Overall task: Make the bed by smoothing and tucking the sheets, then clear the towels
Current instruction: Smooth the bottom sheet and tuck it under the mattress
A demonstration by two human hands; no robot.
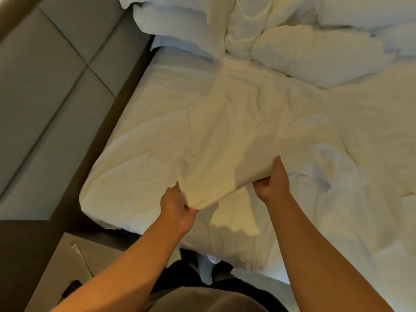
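No writing I can read anywhere. I'm at the bed's near edge, both arms stretched forward: my left hand (177, 210) pinches the lifted white sheet (225, 136) at its hem, fingers curled round the fold, and my right hand (273, 181) grips the same raised edge, thumb on top. The mattress corner (96, 199) sits beside the grey padded wall panel (45, 86). Pillows (180, 25) are bunched at the head. Can't pick out any towels.

The sheet (225, 131) lay across the bed, pillows (180, 23) behind it at the far end. A padded wall panel (45, 86) stood left; a cardboard box (74, 266) sat near-left.
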